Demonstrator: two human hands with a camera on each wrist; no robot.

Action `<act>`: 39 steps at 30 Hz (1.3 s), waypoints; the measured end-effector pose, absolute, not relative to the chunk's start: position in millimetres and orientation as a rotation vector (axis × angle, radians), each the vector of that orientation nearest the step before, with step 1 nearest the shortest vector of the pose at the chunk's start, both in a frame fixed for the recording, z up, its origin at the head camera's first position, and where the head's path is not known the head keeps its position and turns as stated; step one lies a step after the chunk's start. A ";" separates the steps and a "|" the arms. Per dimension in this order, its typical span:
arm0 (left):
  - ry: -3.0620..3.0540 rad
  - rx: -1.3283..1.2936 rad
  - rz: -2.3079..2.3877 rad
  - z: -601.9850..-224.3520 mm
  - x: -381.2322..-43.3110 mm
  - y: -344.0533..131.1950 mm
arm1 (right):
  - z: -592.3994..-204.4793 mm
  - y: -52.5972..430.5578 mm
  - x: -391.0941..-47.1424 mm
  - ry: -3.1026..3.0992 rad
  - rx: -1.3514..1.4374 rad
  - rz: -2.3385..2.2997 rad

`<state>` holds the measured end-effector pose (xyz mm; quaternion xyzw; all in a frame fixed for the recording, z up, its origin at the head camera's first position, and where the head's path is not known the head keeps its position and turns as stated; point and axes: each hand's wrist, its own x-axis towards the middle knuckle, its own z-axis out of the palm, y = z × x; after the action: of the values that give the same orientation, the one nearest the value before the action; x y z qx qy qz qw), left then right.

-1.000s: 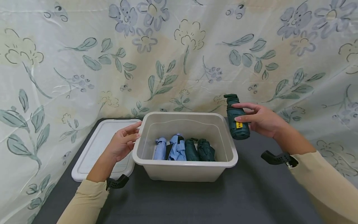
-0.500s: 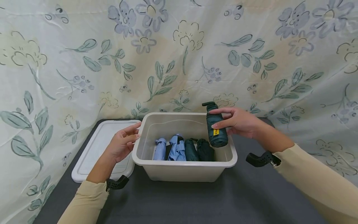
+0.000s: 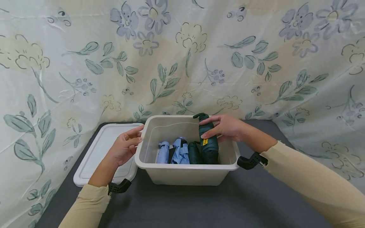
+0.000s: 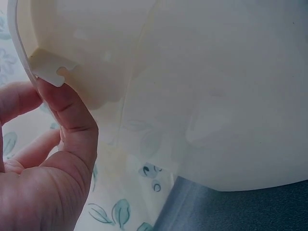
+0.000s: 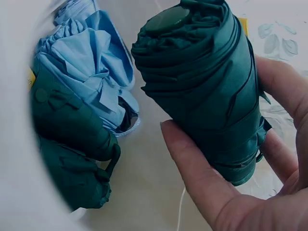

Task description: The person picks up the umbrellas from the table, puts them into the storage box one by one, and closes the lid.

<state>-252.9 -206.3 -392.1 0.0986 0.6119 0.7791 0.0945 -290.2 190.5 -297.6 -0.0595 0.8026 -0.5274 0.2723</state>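
My right hand (image 3: 228,129) grips a folded dark green umbrella (image 3: 209,137) with a small yellow label, thumb on one side and fingers round the other. It is tilted over the right part of a beige plastic bin (image 3: 185,174), strap end up. In the right wrist view this green umbrella (image 5: 202,82) hangs apart from those below. Inside the bin lie light blue umbrellas (image 3: 180,152) and dark green ones (image 3: 195,153); the held one partly hides the rightmost. At the bin's left rim, my left hand (image 3: 125,146) pinches the edge between thumb and fingers, as the left wrist view shows.
A white lid (image 3: 105,145) lies flat on the dark grey table (image 3: 182,205), left of the bin and partly behind my left arm. A floral curtain (image 3: 182,63) hangs close behind the bin and along both sides.
My right hand has carried the dark green umbrella leftward and down, from beside the bin's right rim to over its inside. The left hand stays at the left rim.
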 end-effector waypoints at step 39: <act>1.906 0.263 2.258 -391.5 -250.7 -204.7 | -319.4 164.7 -306.6 2.178 -0.125 -0.970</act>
<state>-250.7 -204.7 -391.5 0.0882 0.6401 0.7582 0.0875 -306.6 164.7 -319.4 -0.0488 0.8482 -0.3777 0.3682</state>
